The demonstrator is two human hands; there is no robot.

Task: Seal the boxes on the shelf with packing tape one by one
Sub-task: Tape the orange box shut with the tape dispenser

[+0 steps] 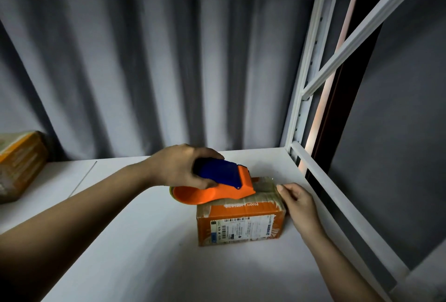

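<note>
A small orange cardboard box [241, 227] with a white shipping label on its front stands on the white shelf [144, 241], right of centre. My left hand [183, 169] grips the blue handle of an orange tape dispenser [224, 185], which rests on the box's top with its front end near the far right corner. Clear tape lies across that top. My right hand [299, 202] presses against the box's right end, fingers at the upper corner.
Another orange-brown box [19, 164] stands at the far left of the shelf. A grey pleated curtain [144, 55] hangs behind. The white metal shelf frame [311, 89] rises at the right, with a rail along the shelf's right edge.
</note>
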